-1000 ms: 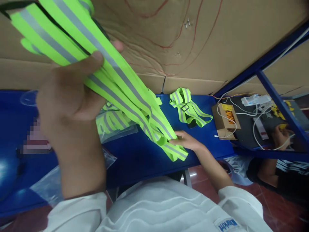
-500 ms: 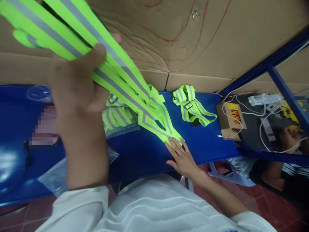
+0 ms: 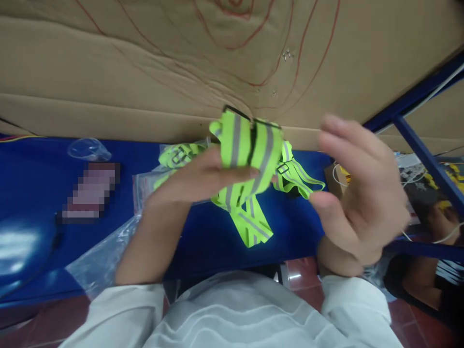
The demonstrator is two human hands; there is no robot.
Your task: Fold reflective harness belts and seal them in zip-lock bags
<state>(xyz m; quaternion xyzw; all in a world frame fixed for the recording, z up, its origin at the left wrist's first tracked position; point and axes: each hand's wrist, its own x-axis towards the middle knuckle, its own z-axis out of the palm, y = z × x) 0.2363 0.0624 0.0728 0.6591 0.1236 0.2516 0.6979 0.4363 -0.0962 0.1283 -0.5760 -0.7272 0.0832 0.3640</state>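
Folded neon-yellow reflective straps (image 3: 235,145) with grey stripes hang in my left hand (image 3: 206,176), thumb across their front. Two black-edged ends stick up at the top, and a crossed part (image 3: 253,224) dangles lower, over the blue table. My right hand (image 3: 362,193) is raised to the right of the straps, fingers and thumb apart, holding nothing and somewhat blurred. Behind and to the right lies another strap bundle (image 3: 299,174) with a black buckle. A further bundle (image 3: 181,154) sits on plastic bags, partly behind my left hand.
The blue table (image 3: 203,241) carries a blurred-out flat object (image 3: 92,191) and a clear plastic bag (image 3: 105,261) on the left. Cardboard (image 3: 163,116) stands behind. On the right are a blue metal frame (image 3: 420,150), a small box (image 3: 329,174), cables and another person's hand (image 3: 444,224).
My left hand has come down and toward the middle with the straps, now gathered into a short bundle. My right hand has let go of their lower end and risen to the right.
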